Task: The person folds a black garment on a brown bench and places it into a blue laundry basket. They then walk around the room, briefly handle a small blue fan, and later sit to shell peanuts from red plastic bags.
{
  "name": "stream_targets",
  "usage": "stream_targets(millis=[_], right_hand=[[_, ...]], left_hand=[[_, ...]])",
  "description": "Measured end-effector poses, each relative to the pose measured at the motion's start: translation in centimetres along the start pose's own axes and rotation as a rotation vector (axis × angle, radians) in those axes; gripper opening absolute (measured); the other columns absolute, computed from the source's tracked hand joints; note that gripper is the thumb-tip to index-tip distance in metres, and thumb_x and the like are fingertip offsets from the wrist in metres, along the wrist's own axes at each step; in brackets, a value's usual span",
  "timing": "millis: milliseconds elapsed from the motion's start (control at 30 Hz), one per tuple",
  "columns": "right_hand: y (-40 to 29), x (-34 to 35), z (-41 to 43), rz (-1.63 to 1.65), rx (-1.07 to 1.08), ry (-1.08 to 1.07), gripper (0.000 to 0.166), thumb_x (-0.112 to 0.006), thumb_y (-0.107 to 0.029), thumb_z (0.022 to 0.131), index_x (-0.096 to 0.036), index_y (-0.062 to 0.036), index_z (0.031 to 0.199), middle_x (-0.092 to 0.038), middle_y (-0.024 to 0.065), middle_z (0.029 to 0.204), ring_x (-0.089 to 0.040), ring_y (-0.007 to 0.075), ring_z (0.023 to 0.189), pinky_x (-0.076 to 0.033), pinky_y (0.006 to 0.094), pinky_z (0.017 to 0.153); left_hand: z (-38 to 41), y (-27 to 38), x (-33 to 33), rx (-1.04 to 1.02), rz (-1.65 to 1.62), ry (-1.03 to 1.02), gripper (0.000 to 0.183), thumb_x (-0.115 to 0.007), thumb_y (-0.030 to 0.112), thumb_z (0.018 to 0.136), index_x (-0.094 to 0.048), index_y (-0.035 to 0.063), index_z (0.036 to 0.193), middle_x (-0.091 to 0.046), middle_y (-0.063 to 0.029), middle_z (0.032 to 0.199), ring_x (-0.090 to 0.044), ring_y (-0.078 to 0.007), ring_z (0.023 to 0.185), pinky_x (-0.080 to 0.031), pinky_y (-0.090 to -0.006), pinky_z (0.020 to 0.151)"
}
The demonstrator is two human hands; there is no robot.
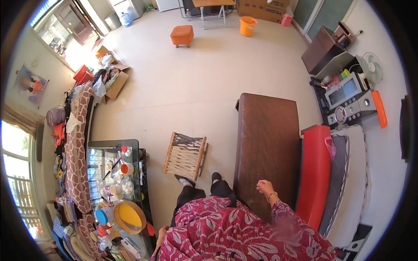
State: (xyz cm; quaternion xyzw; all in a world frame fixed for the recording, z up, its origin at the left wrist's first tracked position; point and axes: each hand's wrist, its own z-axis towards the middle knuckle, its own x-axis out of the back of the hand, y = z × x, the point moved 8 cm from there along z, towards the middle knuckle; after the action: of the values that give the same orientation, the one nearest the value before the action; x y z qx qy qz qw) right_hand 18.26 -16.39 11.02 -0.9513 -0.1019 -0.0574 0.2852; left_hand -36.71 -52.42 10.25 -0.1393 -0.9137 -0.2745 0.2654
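Observation:
My right hand (265,187) is over the brown leather-look bench (268,140), its fingers loosely curled with nothing seen in them. Whether it touches the bench, I cannot tell. My left hand (162,233) hangs low beside my patterned red top, near the glass-topped table (130,146). Its fingers are mostly hidden. On that table stand a round yellow tray with a tan rim (130,217), a blue-lidded jar (102,216) and an orange-lined cup (127,168). A folding stool with a woven seat (185,153) stands on the floor just before my feet.
An orange footstool (182,35) and an orange bucket (248,26) stand farther out on the pale floor. To the left runs a giraffe-print sofa (77,146), with a cardboard box (117,85) beyond it. A red cushion (314,176) borders the bench on the right.

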Motion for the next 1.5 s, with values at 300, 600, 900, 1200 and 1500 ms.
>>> stream_targets(millis=[300,600,900,1200,1500], right_hand=[[7.6,2.0,-2.9,0.332,-0.271,0.033,0.028,-0.054,-0.023,0.084,-0.049,-0.0089,0.108,-0.059,0.0077,0.091,-0.060,0.0185,0.074,-0.048,0.0312,0.061],[11.0,3.9,-4.6,0.628,-0.139,0.203,0.032,-0.056,-0.022,0.084,-0.049,-0.0068,0.111,-0.059,0.0079,0.094,-0.059,0.0175,0.076,-0.049,0.0309,0.062],[24.7,4.2,-9.4,0.984,-0.201,0.480,0.021,-0.060,-0.019,0.080,-0.053,-0.0111,0.099,-0.053,0.0006,0.071,-0.052,0.0128,0.053,-0.043,0.0267,0.039],[21.6,-3.5,-8.1,0.881,-0.308,0.378,0.027,-0.060,-0.023,0.080,-0.053,-0.0119,0.103,-0.056,0.0031,0.079,-0.056,0.0156,0.062,-0.048,0.0307,0.049],[13.1,-5.3,-5.6,0.637,-0.240,0.199,0.027,-0.056,-0.025,0.082,-0.052,-0.0102,0.104,-0.057,0.0054,0.087,-0.058,0.0182,0.070,-0.048,0.0329,0.056]], left_hand=[[2.3,5.7,3.5,-0.067,0.020,-0.010,0.024,-0.060,0.022,0.077,-0.064,0.0008,0.088,-0.065,-0.0163,0.081,-0.063,-0.0253,0.079,-0.049,-0.0318,0.071],[3.7,23.4,9.9,-0.045,0.117,-0.242,0.017,-0.053,0.009,0.081,-0.059,-0.0039,0.089,-0.062,-0.0104,0.073,-0.060,-0.0174,0.060,-0.050,-0.0275,0.056],[15.0,41.4,16.7,-0.403,0.267,-0.045,0.021,-0.054,0.011,0.078,-0.058,-0.0016,0.094,-0.062,-0.0077,0.072,-0.058,-0.0140,0.062,-0.048,-0.0266,0.057],[10.1,49.2,8.3,-0.664,0.590,-0.134,0.023,-0.056,0.020,0.077,-0.060,0.0053,0.094,-0.063,-0.0172,0.079,-0.062,-0.0305,0.077,-0.048,-0.0381,0.068],[15.0,30.2,12.6,-0.580,0.847,-0.242,0.023,-0.053,0.023,0.078,-0.062,0.0043,0.088,-0.062,-0.0196,0.083,-0.060,-0.0342,0.082,-0.047,-0.0403,0.074]])
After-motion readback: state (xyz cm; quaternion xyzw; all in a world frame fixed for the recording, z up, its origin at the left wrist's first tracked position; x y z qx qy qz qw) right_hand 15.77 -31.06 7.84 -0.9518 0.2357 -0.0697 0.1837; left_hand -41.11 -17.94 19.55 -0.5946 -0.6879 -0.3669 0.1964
